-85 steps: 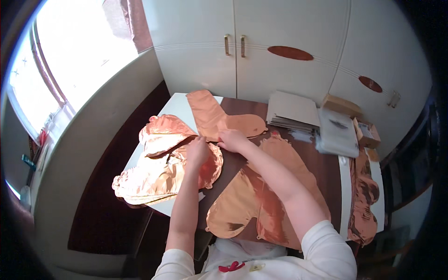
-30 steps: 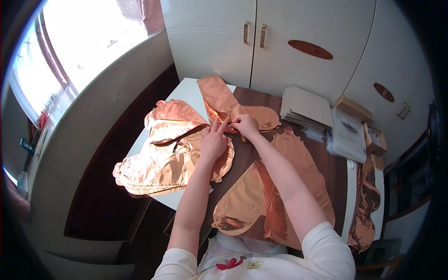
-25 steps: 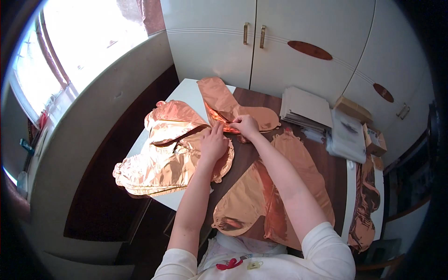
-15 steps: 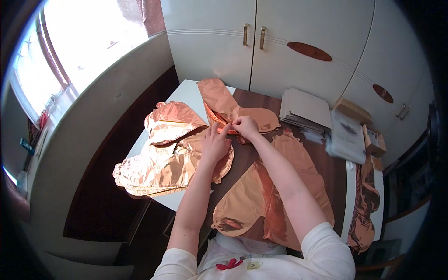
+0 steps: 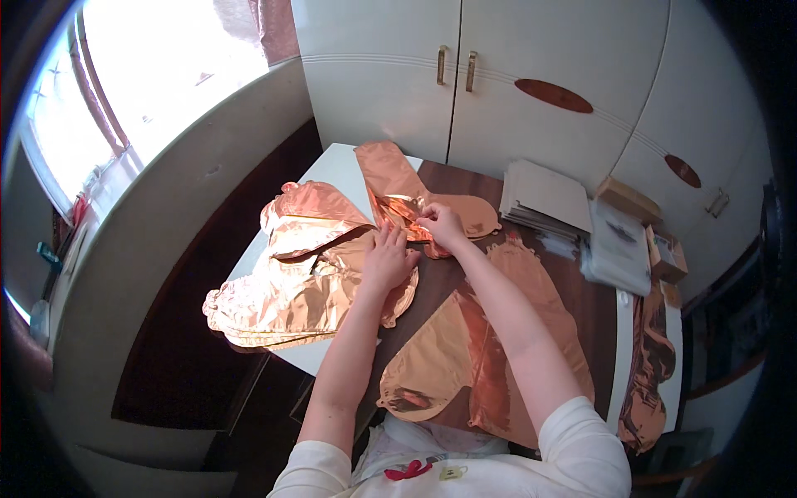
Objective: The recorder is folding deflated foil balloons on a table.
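Foil (image 5: 387, 170), the farthest copper piece, lies on the counter (image 5: 596, 324), its creased part pinched in the grip of your right hand (image 5: 442, 226); your left hand (image 5: 388, 261) spreads at its near edge, grip loose.

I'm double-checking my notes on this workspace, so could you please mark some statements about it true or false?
1. The right hand has its fingers on the far copper foil piece. True.
2. The left hand is balled into a fist. False: the left hand has its fingers extended.
3. The stack of pale sheets lies right of both hands. True.
4. The cabinet doors stand wide open. False: the cabinet doors are shut.
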### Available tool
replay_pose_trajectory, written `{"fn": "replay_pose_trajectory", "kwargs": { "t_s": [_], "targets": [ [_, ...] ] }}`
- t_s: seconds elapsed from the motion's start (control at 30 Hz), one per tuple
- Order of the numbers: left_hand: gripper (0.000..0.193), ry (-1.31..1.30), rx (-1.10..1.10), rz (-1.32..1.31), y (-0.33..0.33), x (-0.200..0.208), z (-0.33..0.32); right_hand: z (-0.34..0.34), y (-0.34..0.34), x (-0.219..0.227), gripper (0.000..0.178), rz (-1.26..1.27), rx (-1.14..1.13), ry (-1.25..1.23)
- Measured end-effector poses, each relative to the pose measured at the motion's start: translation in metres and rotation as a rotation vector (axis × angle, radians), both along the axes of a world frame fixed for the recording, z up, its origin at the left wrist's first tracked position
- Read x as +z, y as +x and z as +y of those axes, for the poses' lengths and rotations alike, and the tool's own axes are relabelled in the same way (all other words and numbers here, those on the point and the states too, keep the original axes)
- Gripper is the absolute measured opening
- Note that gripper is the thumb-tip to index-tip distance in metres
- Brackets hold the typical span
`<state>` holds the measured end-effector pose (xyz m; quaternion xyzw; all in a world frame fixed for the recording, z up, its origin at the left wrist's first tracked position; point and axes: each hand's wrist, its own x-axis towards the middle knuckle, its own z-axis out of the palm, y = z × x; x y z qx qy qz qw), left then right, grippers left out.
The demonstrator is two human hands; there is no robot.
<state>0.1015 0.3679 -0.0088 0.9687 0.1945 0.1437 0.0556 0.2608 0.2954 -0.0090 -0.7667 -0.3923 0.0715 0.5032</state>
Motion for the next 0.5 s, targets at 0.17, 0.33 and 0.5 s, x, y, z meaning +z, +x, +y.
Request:
{"fn": "replay_pose_trajectory", "kwargs": {
  "t_s": [0.17,0.33,0.5],
  "targets": [
    [0.058,-0.092,-0.009,0.026,-0.005,0.002,0.001,0.004,0.005,0.03,0.027,-0.161,-0.191,-0.08],
    [0.058,-0.091,0.001,0.009,-0.006,-0.001,0.004,0.01,0.03,0.085,0.019,-0.299,-0.302,-0.089],
    [0.061,-0.095,-0.008,-0.008,-0.001,-0.001,-0.001,0.002,0.067,0.149,0.016,-0.429,-0.442,0.099]
  ]
}}
